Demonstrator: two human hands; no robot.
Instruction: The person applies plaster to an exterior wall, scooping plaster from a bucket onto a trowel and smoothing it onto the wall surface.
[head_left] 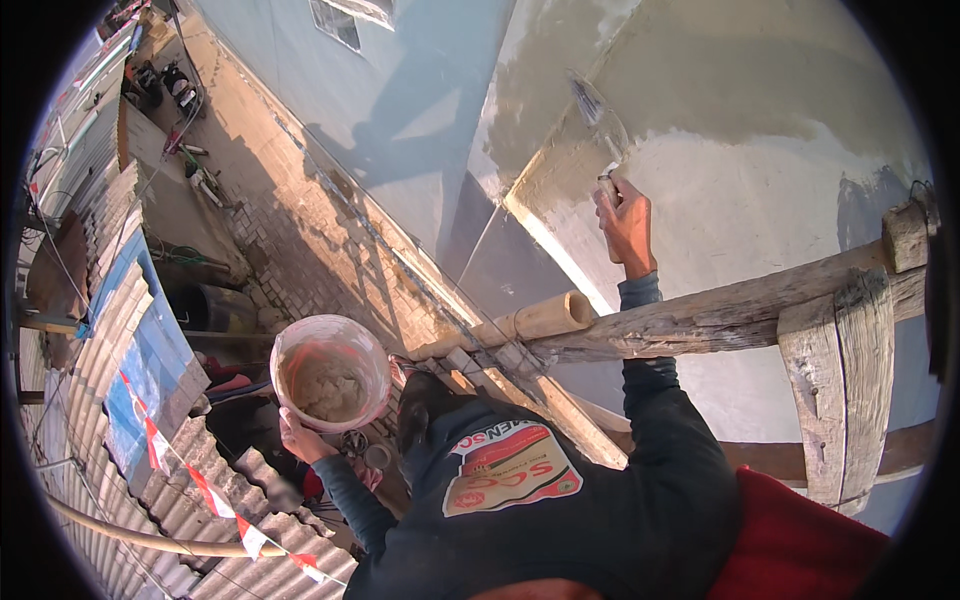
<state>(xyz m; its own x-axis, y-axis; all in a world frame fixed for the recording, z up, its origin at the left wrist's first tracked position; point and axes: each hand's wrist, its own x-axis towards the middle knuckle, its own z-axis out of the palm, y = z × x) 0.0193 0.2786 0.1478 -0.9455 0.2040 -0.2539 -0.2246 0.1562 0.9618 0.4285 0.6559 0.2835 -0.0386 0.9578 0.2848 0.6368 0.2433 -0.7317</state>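
My left hand [304, 437] is closed on the near rim of a pale pink bucket [362, 412]. Inside the bucket lies grey, wet-looking plaster [328, 388]. My right hand [628, 226] reaches past a wooden beam and grips the handle of a trowel [603, 122]. The trowel's metal blade lies against or very close to the wall [735, 185], near a corner edge; actual contact cannot be made out. Darker, damp-looking plaster [760, 75] covers the upper wall, with a paler surface below it.
A rough timber beam [700, 310] crosses below my right wrist, joined to an upright post [838, 390]. A bamboo pole [540, 318] ends beside it. Far below on the left are brick paving [290, 235], corrugated roofing [215, 470] and a string of red-white flags [205, 487].
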